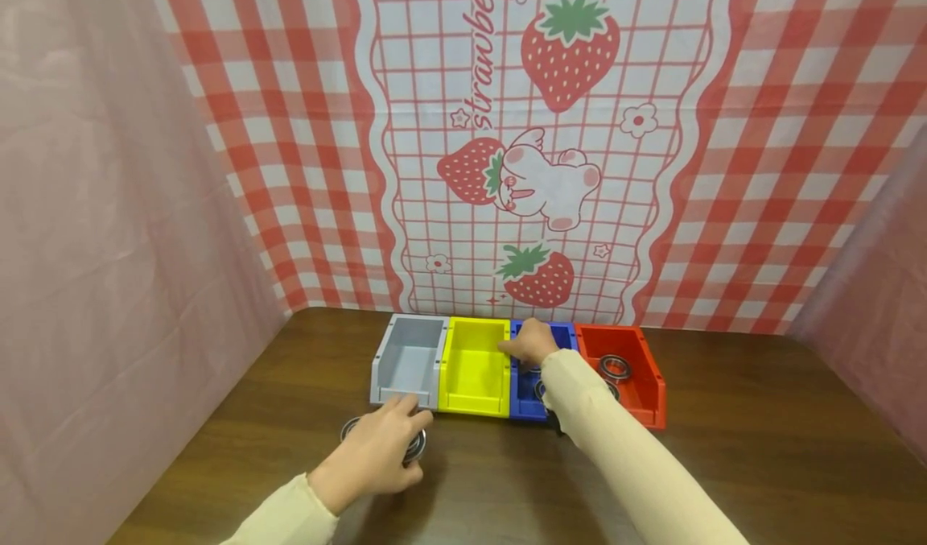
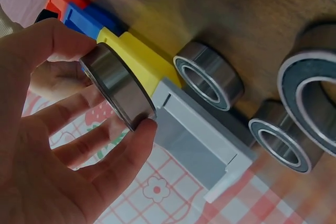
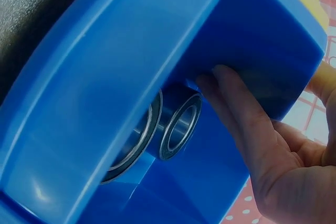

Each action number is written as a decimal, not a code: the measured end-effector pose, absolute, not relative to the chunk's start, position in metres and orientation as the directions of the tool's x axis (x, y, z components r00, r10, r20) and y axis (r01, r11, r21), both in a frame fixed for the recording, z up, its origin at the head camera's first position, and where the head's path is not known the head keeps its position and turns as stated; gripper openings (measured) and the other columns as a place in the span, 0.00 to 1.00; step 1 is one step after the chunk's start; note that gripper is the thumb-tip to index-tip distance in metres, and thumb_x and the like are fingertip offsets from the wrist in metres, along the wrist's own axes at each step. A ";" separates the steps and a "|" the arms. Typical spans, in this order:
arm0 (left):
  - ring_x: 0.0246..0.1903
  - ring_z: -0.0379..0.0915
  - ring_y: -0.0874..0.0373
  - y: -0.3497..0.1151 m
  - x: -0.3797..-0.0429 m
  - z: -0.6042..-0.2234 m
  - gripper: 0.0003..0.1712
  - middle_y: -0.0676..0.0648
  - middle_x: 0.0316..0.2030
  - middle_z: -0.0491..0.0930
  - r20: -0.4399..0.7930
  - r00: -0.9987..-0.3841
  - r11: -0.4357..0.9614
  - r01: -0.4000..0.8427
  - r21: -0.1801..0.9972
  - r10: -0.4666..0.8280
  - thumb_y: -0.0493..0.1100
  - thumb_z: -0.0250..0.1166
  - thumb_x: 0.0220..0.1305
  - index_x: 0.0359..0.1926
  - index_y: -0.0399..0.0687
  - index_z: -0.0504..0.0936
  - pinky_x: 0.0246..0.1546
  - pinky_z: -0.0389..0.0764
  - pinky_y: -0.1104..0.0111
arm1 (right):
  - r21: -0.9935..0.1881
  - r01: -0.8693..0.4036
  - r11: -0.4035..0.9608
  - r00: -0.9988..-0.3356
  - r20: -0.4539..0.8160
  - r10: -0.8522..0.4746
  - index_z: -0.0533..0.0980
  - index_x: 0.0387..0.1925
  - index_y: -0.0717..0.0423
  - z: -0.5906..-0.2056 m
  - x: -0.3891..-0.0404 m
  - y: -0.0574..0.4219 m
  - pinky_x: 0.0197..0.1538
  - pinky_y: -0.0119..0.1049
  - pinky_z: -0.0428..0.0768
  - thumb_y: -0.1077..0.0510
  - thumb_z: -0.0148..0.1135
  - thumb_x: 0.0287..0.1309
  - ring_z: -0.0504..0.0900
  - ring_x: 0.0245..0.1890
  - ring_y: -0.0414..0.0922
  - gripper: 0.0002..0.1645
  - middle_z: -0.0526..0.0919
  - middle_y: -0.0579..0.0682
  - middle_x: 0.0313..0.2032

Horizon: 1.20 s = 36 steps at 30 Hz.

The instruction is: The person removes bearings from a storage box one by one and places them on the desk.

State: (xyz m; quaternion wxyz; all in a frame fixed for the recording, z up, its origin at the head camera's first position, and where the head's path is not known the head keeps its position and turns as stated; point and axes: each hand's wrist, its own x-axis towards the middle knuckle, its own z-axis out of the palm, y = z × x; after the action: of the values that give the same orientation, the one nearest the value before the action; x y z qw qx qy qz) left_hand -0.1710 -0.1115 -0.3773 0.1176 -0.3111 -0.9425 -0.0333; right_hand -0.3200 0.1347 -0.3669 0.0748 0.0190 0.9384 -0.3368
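Observation:
My left hand [image 1: 380, 448] grips a steel ball bearing [image 2: 119, 85] by its rim between thumb and fingertips, in front of the grey bin [image 1: 413, 360]. Beside it on the table, the left wrist view has a small bearing [image 2: 209, 74], another small one [image 2: 283, 142] and a larger bearing [image 2: 310, 95]. Deep in the blue bin [image 3: 100, 61] reaches my right hand [image 3: 257, 135], its fingers extended along the inside and nothing between them. Close to those fingertips lie a small bearing [image 3: 181, 127] and a larger bearing [image 3: 152, 135], partly hidden by the bin's front lip.
A yellow bin [image 1: 474, 368] stands between the grey and blue bins. At the row's right end, the red bin [image 1: 648, 404] contains a bearing [image 1: 614, 367] and another partly behind my right sleeve [image 1: 623, 448]. A checked strawberry cloth [image 1: 304, 167] hangs behind the wooden table [image 1: 782, 440].

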 end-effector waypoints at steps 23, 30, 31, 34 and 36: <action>0.35 0.75 0.55 -0.123 -0.160 -0.397 0.27 0.47 0.40 0.77 0.158 -0.811 0.817 0.575 0.032 0.564 0.45 0.74 0.33 0.41 0.49 0.80 0.29 0.80 0.65 | -0.608 0.083 0.790 -0.988 -0.156 -0.016 0.77 0.35 0.69 -0.365 -0.317 0.134 0.31 0.38 0.84 0.51 0.65 0.56 0.84 0.21 0.47 0.21 0.81 0.57 0.24; 0.36 0.75 0.54 -0.124 -0.159 -0.400 0.28 0.48 0.40 0.77 0.139 -0.810 0.815 0.578 0.032 0.569 0.46 0.74 0.32 0.42 0.49 0.81 0.29 0.81 0.62 | -0.609 0.088 0.788 -0.988 -0.156 -0.010 0.76 0.34 0.68 -0.365 -0.318 0.133 0.30 0.37 0.84 0.51 0.65 0.56 0.84 0.21 0.46 0.20 0.79 0.54 0.23; 0.36 0.75 0.54 -0.124 -0.159 -0.401 0.29 0.49 0.40 0.77 0.134 -0.811 0.816 0.578 0.031 0.569 0.46 0.74 0.32 0.43 0.48 0.81 0.29 0.81 0.62 | -0.608 0.089 0.789 -0.988 -0.157 -0.009 0.76 0.34 0.68 -0.365 -0.318 0.133 0.30 0.37 0.84 0.51 0.65 0.56 0.84 0.21 0.46 0.20 0.78 0.54 0.23; 0.35 0.75 0.54 -0.124 -0.158 -0.402 0.30 0.49 0.40 0.77 0.126 -0.810 0.814 0.579 0.029 0.572 0.46 0.74 0.32 0.44 0.48 0.81 0.29 0.81 0.61 | -0.608 0.093 0.789 -0.987 -0.159 -0.006 0.76 0.35 0.69 -0.365 -0.318 0.133 0.30 0.37 0.84 0.51 0.65 0.56 0.84 0.21 0.46 0.21 0.78 0.54 0.22; 0.35 0.75 0.55 -0.124 -0.158 -0.403 0.30 0.49 0.39 0.77 0.124 -0.810 0.814 0.580 0.025 0.573 0.47 0.74 0.32 0.44 0.48 0.81 0.29 0.81 0.62 | -0.609 0.095 0.787 -0.987 -0.159 -0.004 0.76 0.35 0.69 -0.365 -0.318 0.133 0.30 0.37 0.84 0.51 0.65 0.56 0.85 0.22 0.47 0.21 0.78 0.54 0.22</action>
State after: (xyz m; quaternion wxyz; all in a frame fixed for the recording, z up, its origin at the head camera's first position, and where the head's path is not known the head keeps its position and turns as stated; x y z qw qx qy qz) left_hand -0.1580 -0.1243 -0.4026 0.0551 -0.3031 -0.9509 -0.0310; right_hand -0.3177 0.1329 -0.3652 0.0761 0.0240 0.9423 -0.3251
